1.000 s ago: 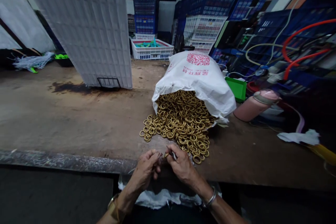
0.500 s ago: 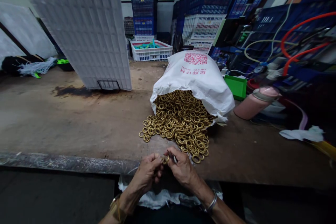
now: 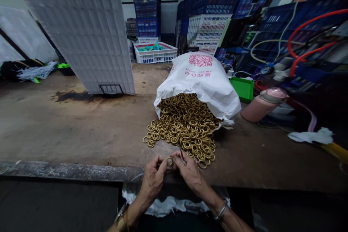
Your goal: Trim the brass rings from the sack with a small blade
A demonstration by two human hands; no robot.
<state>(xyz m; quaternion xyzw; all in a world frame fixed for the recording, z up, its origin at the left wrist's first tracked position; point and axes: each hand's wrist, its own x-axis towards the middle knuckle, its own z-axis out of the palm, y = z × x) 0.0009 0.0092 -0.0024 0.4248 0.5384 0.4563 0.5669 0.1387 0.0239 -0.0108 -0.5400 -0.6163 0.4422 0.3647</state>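
A gold-coloured ring [image 3: 170, 159] is pinched between the thumb and fingers of my left hand [image 3: 153, 177]. Close on its right side is my right hand [image 3: 189, 171], closed around a thin pointed tool [image 3: 181, 153] whose dark tip sticks up past the fingers; its exact kind is unclear. The right fingertips are at the ring's edge, and whether they press on it I cannot tell. Just beyond both hands, a heap of the same rings [image 3: 187, 127] spills from the open mouth of a white woven sack [image 3: 199, 78] lying on the table.
A tall white ribbed panel [image 3: 87, 36] stands on the wooden table [image 3: 67, 127] at left. To the right are a green tray [image 3: 241, 89], a pink bottle [image 3: 262, 106] and red hoses [image 3: 295, 49]. Stacked crates [image 3: 209, 27] line the back. A whitish cloth [image 3: 168, 204] hangs below the table edge.
My left hand has turned slightly more upright, and the ring now shows more fully between my hands. The tool's tip in my right hand points up more. The view has shifted slightly.
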